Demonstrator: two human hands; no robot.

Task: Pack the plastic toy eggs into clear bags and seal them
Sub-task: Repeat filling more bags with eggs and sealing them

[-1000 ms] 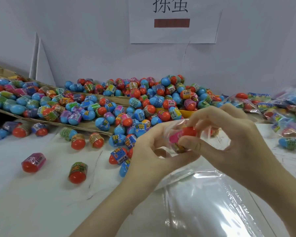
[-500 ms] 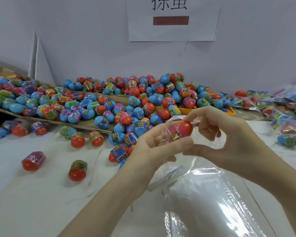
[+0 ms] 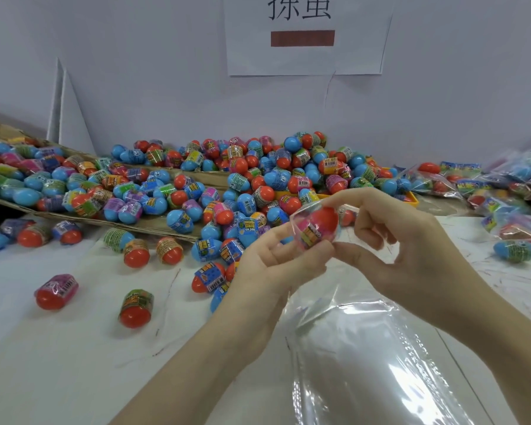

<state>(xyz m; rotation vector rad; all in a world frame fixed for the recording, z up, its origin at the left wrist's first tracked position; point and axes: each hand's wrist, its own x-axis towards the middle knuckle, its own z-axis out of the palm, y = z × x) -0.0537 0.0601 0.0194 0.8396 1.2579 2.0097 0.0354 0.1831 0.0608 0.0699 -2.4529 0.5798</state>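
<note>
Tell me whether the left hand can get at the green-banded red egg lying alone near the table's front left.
Probably yes, but not straight away. The green-banded red egg lies in the open with nothing around it, but the left hand is busy holding the clear bag with the right hand.

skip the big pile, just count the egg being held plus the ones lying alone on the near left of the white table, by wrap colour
Pink wrap: 2, the held egg inside the clear bag and the pink-wrapped egg on the white table
Green wrap: 1, the green-wrapped egg
Total: 3, all with red shells
</note>
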